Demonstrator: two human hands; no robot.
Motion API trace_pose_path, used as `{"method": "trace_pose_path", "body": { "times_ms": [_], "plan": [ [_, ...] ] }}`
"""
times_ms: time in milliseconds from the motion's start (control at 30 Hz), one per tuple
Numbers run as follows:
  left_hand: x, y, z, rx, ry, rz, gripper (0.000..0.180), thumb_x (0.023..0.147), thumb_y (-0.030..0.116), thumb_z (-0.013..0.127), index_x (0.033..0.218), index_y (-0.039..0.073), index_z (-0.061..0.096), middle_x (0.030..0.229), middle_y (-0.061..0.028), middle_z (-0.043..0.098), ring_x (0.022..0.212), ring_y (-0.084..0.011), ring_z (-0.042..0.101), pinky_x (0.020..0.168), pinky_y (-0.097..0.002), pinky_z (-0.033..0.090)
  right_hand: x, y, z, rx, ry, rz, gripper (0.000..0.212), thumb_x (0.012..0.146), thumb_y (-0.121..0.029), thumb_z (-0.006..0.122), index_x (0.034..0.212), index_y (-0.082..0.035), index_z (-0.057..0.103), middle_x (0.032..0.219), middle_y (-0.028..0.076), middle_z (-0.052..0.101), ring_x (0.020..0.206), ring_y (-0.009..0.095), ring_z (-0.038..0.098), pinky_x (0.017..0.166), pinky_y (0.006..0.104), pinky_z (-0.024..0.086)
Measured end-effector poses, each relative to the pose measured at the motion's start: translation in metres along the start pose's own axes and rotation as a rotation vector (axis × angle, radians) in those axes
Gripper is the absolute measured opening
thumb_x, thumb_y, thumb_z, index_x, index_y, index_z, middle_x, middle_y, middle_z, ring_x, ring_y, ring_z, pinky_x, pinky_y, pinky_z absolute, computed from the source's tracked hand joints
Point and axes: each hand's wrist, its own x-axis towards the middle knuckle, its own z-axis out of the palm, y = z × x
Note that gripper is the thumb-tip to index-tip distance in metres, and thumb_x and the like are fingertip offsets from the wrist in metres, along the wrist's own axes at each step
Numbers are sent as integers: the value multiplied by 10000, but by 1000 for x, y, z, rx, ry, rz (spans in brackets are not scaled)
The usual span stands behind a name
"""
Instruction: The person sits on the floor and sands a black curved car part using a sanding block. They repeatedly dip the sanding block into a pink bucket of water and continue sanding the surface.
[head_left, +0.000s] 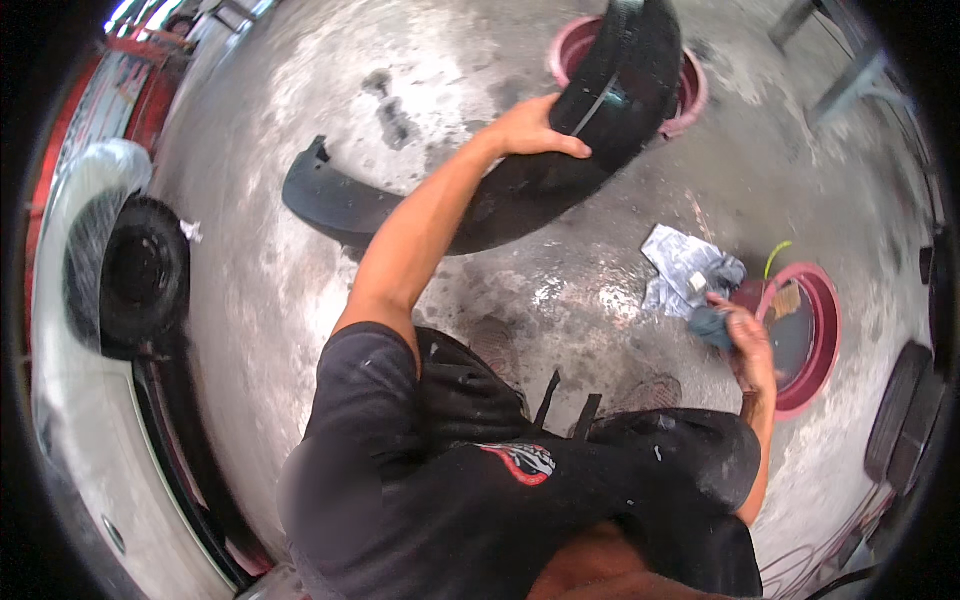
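A long, curved black car bumper point(520, 200) stretches across the upper middle, its far end over a pink tub point(688, 100). My left hand point(535, 130) grips its inner edge, thumb lying along the black surface and the other fingers partly hidden. Low on the right, my right hand point(750, 345) is closed on a dark grey-blue pad point(710, 328); whether it is cloth or sandpaper is unclear. Beside that hand stands a pink basin point(828, 340) holding cloudy water and a tan block point(787, 300). A crumpled grey-white cloth point(680, 262) lies on the floor near the pad.
A light-coloured car point(90, 430) with a dark wheel point(145, 275) stands on the left. Tyres point(900, 415) and cables point(830, 550) are along the right edge. A metal stand point(845, 85) is at the upper right. The concrete floor point(590, 290) has wet patches.
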Motion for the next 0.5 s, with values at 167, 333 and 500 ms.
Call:
{"method": "trace_pose_path", "body": {
  "times_ms": [167,333,500],
  "plan": [
    [-10,-9,-2,61,39,-81,975,678,502,890,1406,-33,524,1283,-235,671,1213,-339,640,1050,-396,485,83,8,63,-412,-500,396,501,1016,-425,631,1290,-9,687,1680,103,303,1511,302,330,1224,430,274],
    [7,-1,2,100,73,-23,978,749,568,829,1424,-46,476,1279,-297,650,1187,-387,645,1037,-434,488,164,19,145,1,-540,464,493,1035,-376,612,1396,-40,603,1688,123,230,1507,316,340,1230,509,259],
    [10,21,-10,119,59,-21,982,790,580,807,1468,-46,471,1292,-274,664,1220,-376,650,1049,-429,487,207,46,187,733,-431,364,342,1023,-265,627,1287,-47,622,1300,95,679,1251,271,616,1144,534,399]
  ]
}}
